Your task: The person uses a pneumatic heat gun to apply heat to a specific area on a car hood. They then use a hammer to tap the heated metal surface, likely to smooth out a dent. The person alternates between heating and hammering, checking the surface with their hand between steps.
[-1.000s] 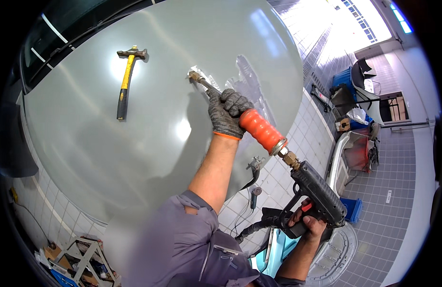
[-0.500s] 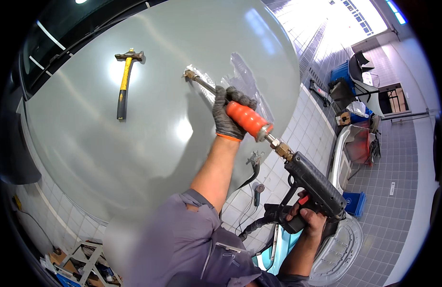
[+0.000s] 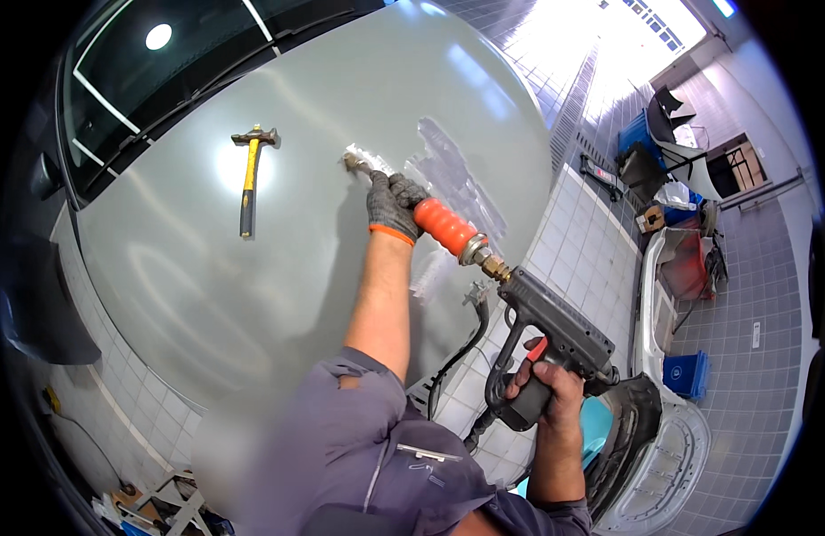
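A grey car bonnet (image 3: 189,268) carries a bare-metal patch (image 3: 457,179). My left hand (image 3: 392,204), in a grey glove, is closed around the rod of a dent puller (image 3: 445,225), just beside its ribbed orange weight. The brass-coloured tip (image 3: 354,163) meets the bonnet at a smaller scraped spot; whether it is attached, I cannot tell. Bare, my right hand (image 3: 548,380) grips the pistol handle of the puller’s black body (image 3: 560,320), fingers around the red trigger. A yellow-handled hammer (image 3: 250,183) lies on the bonnet to the left.
A dark windscreen (image 3: 162,67) borders the bonnet. A hose or cable (image 3: 457,344) hangs beside its right edge. Right of it are a removed white panel (image 3: 652,295), a blue bin (image 3: 684,375), a floor jack (image 3: 598,177) and piled parts (image 3: 680,205) along the wall. A metal stand (image 3: 176,500) stands lower left.
The puller’s black body and my right hand have moved up and left, and my left forearm sits further left. The view has shifted, showing more windscreen. Both hands keep hold of the tool.
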A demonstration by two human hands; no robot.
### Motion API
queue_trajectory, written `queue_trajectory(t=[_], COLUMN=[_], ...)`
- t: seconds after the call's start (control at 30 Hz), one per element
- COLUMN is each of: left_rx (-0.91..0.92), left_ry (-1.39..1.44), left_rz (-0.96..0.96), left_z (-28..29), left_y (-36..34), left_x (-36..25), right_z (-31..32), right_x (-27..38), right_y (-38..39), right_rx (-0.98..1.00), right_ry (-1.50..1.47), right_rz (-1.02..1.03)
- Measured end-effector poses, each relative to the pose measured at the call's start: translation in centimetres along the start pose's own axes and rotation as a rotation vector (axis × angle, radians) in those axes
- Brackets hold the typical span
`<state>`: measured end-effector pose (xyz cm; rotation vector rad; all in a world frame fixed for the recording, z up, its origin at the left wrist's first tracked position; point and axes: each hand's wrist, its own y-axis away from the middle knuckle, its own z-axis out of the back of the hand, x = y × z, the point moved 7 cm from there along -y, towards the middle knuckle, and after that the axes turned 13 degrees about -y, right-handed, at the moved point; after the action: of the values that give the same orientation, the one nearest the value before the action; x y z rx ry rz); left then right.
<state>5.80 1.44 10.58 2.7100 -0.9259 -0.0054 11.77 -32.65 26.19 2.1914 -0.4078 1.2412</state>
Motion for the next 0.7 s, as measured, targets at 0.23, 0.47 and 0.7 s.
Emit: queue_trajectory(t=[0.23,0.47,0.7], left_rx=[-0.016,0.537,0.685], left_ry=[-0.496,-0.331,-0.678], left_rz=[-0.053,0.477,1.123], left_z=[-6.0,-12.5,-4.1], left_y=[5.1,15.1,39.9], left_x=[5.9,28.6,52.3], right_z=[9.0,18.7,17.8], right_x=[-1.4,1.3,-2.8], right_y=[4.5,24.1,53.9], right_rx=[0.055,-0.209,-0.921], right_ry=[-0.25,0.291,-0.011], right_rz=[0.06,0.653,1.042])
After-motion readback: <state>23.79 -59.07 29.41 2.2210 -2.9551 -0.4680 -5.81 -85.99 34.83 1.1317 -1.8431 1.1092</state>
